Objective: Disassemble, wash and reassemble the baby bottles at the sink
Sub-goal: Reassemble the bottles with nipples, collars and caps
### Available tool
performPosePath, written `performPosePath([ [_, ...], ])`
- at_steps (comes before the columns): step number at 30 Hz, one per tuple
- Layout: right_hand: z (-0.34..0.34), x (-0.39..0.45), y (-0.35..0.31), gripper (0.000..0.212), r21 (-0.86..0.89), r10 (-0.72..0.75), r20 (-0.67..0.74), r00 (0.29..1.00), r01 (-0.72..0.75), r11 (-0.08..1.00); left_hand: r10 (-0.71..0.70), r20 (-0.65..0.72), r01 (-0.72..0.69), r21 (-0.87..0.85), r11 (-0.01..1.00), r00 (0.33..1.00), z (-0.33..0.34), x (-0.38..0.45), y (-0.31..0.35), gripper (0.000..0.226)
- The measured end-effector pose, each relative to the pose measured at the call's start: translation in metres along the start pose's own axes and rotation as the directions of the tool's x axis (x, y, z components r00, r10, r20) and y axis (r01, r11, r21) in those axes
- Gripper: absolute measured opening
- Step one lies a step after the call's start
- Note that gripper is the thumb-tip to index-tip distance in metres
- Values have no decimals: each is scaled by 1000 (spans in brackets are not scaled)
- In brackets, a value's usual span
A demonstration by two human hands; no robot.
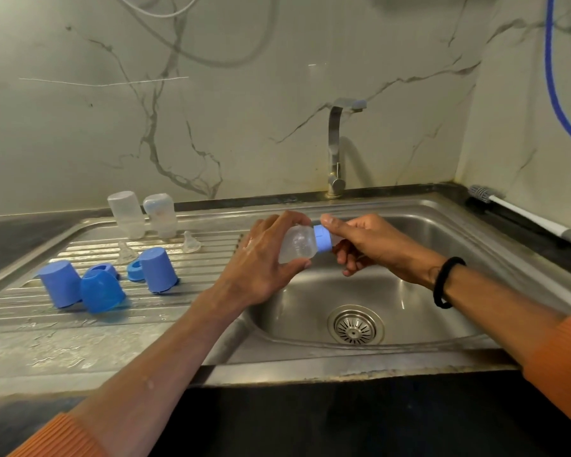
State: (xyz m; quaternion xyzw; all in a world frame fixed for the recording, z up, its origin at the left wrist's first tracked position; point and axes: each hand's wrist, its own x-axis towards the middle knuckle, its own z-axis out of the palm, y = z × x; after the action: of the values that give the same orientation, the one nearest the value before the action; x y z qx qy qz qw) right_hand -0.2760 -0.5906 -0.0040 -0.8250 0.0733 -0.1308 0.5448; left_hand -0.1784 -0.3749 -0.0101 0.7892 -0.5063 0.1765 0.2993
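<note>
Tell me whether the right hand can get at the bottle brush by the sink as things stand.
Probably not at once: the right hand grips the blue collar of the bottle that the left hand holds. The bottle brush lies unobstructed on the ledge to its right, so it could likely be reached once freed.

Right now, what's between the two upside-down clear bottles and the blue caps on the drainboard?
Head view: two clear silicone nipples, one in front of the bottles, one to their right. The blue caps stand nearer.

The right hand [363, 242] covers the teat end of the bottle [297, 245]; the blue hose [551, 77] is cut by the right edge. The brush [521, 214] handle also leaves the picture there.
</note>
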Motion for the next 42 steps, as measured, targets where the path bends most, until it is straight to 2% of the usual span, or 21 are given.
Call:
performPosePath([
  [2,1,-1,-1,73,-44,-15,-12,1000,15,999,-6,1,6,6,1000,1000,0,0,0,59],
  [8,-4,-2,0,47,47,-116,80,990,112,993,-37,4,37,2,999,999,0,-1,-1,58],
  [14,-2,-5,-4,48,-11,-126,44,991,126,992,-30,14,31,-3,1000,999,1,0,-1,58],
  [20,-1,-8,-7,37,-116,-187,3,982,186,976,26,17,-26,-10,1000,1000,1,-2,1,56],
  [25,2,-4,-5,46,-19,-150,-13,989,150,989,31,38,-31,12,999,999,-6,-3,8,57],
  [30,13,-4,-8,61,46,-128,-42,991,130,991,-54,-16,55,97,994,998,-16,-3,10,63],
  [33,22,1,-23,86,181,-38,-110,993,57,982,-250,-122,240,-93,966,961,-37,-4,9,62],
  [35,27,8,-34,89,243,-18,-120,993,47,969,-389,-213,343,-224,912,896,-58,-13,4,61],
  [37,38,12,-42,79,245,-39,-116,992,67,967,-488,-254,414,-295,861,835,-81,-31,-5,62],
  [39,59,13,-51,65,215,-67,-118,991,91,972,-572,-238,458,-398,795,785,-105,-56,-14,63],
  [42,98,14,-69,43,108,-163,-109,981,175,979,-656,-203,423,-619,662,727,-133,-98,-29,63],
])
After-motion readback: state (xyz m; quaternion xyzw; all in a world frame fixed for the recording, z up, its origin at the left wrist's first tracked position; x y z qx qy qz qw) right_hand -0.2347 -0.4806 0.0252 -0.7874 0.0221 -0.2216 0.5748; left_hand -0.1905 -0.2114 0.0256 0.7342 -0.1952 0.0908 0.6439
